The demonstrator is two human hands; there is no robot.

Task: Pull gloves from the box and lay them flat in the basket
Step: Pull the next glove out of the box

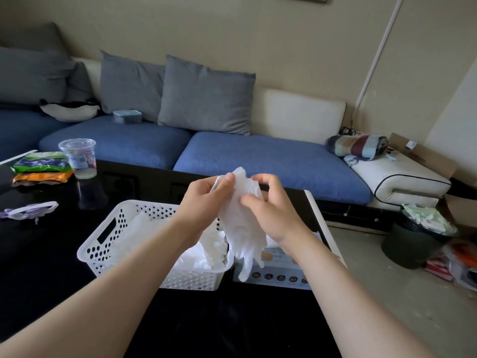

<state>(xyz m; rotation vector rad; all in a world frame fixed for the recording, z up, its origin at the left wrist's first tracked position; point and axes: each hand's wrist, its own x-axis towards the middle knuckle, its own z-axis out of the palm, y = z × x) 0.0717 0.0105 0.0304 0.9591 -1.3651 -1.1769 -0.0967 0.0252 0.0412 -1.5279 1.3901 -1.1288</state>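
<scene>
Some gloves (204, 251) already lie in the basket (103, 236), and above its right rim our left hand (204, 200) and right hand (268, 213) pinch another glove (242, 228), not yet laid flat.

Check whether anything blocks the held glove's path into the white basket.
Nothing visible does. The left hand and right hand pinch the glove over the right edge of the basket; inside lie only other gloves.
</scene>
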